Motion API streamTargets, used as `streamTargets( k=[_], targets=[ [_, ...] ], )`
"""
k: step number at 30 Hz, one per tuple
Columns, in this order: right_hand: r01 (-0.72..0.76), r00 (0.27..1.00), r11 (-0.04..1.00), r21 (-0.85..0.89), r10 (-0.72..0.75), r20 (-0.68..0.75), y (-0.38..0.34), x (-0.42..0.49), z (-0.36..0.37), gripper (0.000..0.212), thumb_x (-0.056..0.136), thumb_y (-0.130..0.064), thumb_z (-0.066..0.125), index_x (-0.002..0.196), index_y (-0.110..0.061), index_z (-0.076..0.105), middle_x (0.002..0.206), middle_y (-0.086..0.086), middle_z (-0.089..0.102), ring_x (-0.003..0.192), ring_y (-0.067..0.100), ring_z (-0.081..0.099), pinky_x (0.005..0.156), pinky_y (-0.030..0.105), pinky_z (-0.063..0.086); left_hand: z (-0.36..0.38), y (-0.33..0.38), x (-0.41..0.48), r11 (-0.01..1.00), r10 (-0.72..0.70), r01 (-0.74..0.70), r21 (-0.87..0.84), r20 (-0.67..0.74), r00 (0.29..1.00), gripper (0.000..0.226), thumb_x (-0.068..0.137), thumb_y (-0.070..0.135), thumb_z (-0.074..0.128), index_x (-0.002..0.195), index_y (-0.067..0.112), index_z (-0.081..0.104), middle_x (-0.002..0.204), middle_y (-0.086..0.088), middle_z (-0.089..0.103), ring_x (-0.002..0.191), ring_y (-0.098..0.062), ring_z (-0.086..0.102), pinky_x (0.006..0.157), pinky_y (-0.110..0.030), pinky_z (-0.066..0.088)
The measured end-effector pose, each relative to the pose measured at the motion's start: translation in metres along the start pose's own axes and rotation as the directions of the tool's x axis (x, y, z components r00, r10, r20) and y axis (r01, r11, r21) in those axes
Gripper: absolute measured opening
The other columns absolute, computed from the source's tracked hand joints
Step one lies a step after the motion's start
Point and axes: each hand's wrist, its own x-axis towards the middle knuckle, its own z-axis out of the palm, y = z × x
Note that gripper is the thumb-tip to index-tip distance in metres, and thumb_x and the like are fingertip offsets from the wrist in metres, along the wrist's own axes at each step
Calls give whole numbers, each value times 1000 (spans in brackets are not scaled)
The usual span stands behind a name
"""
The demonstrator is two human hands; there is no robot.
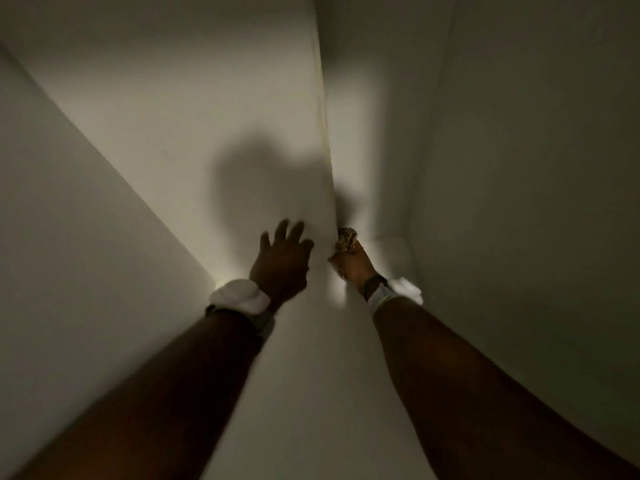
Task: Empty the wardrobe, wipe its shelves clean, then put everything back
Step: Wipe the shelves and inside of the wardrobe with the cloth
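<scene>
**Step in hand: wiping.** The view shows only bare white surfaces inside the wardrobe (156, 140). I judge the emptying stage done for this compartment, as no stored item appears in view.

**Left hand.** My left hand (282, 261) sits just below the centre of the view, toward 6 o'clock. Its fingers (294, 232) are apart and straight, laid against the white panel and holding nothing. The frame is blurred here, so firm contact is probable, not certain.

**Right hand.** My right hand (355, 266) lies at 3 o'clock of the left hand, just beside it. Its fingers are clamped on a patterned cloth (346, 239). The cloth projects toward 12 o'clock and touches the seam (325, 140) where two panels meet. The seam runs from the cloth up to 12 o'clock.

Each wrist carries a white band (239, 297).

**Next move, as judged.** Draw the cloth along the seam, pressing into the corner where dust collects, with the left hand as a brace. Light is poor, so check the far corner at 3 o'clock before returning anything.
</scene>
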Motion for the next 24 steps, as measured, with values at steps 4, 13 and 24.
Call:
streamTargets(
  k=[4,13,24],
  targets=[
    [-30,999,998,50,31,-21,-51,-41,1,29,66,-18,69,94,-21,61,81,0,59,65,10,55,69,30,51,-93,-41,24,931,224,-48,363,-460,859,88,88,29,68,158,5,21,166,-24,6,151,-48,5,117,-67,15],
    [357,933,868,346,-312,-178,-208,-134,15,5,102,-28,55,99,-24,54,73,-5,49,60,10,45,56,27,38,-120,-31,28,910,116,28,413,-319,941,134,68,57,82,161,12,-4,165,-22,-17,149,-50,-14,114,-72,11],
    [382,924,655,653,-283,-257,-351,-182,11,48,110,-41,24,120,-9,59,93,5,67,74,10,67,71,27,52,-232,-35,15,940,199,0,342,-546,814,73,90,11,52,157,2,23,165,-24,14,151,-45,13,120,-59,17]
  ],
)
